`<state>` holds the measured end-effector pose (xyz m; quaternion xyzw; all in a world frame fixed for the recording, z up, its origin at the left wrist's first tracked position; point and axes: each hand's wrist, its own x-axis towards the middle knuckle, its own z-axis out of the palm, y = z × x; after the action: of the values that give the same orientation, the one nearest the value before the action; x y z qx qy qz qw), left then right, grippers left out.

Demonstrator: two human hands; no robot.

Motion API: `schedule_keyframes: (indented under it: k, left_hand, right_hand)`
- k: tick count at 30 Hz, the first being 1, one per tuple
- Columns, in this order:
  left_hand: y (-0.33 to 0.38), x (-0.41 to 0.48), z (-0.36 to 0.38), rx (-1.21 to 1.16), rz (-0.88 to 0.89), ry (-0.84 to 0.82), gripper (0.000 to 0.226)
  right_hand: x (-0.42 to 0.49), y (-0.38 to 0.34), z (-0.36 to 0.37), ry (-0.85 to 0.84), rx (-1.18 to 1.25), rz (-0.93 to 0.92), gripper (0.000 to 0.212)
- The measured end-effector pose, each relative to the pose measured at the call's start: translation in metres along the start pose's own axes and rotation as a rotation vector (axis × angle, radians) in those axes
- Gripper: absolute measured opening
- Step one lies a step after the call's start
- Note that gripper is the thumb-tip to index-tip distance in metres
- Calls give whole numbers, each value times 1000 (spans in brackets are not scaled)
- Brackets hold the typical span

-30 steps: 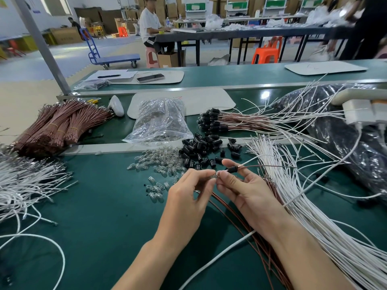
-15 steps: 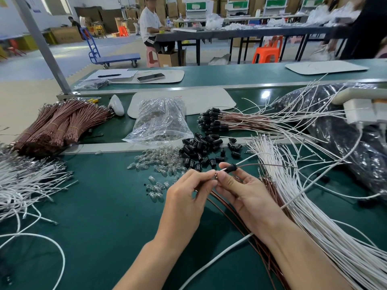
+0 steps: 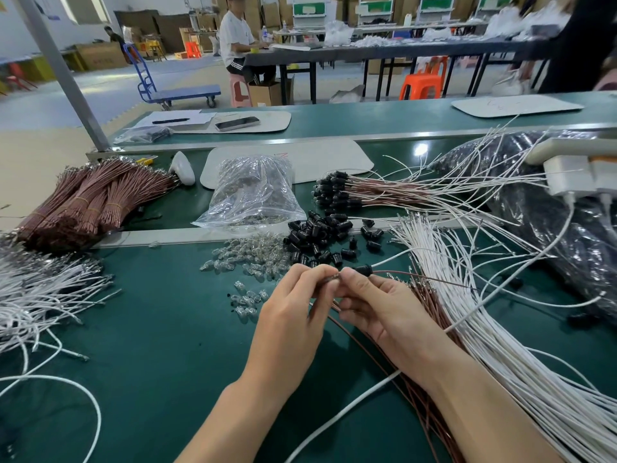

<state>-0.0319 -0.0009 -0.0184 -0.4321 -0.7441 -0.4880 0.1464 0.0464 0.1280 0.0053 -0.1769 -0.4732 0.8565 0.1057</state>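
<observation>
Black plastic gives us our landmark: the heap of loose sockets (image 3: pixel 317 238) on the green counter (image 3: pixel 150 329). Just in front of that heap, lifted a little off the counter, our two hands meet fingertip to fingertip. Our right hand (image 3: pixel 377 305) pinches one wired socket (image 3: pixel 362 269) between thumb and forefinger, its white lead (image 3: pixel 389 260) and brown lead (image 3: pixel 397 272) trailing off to the right of the heap. Our left hand (image 3: pixel 293 309) pinches a small clear bulb (image 3: pixel 331 279) at the socket's open mouth, the other fingers curled loosely beneath. We judge the step in hand to be seating the bulb in the socket. The two parts touch, but our fingertips cover the joint, so we cannot tell how deep the bulb sits. Left of the heap lies a scatter of spare bulbs (image 3: pixel 253 255); behind the heap rests a row of finished lamps (image 3: pixel 337 192). The next move, as we read it, calls for a straight push along the socket's axis, gentle enough to spare the glass. The piece would then go behind the heap, and a fresh bulb would come from the scatter.
</observation>
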Motion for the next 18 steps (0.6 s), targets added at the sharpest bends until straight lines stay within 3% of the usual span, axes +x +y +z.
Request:
schedule_keyframes:
  k: [9, 18]
  left_hand:
    - [1, -1, -2, 54, -27, -18, 24]
    - [-1, -1, -1, 108, 0, 15, 12]
  right_hand:
    - [1, 1, -1, 23, -21, -31, 16]
    - [2, 3, 1, 21, -41, -35, 22]
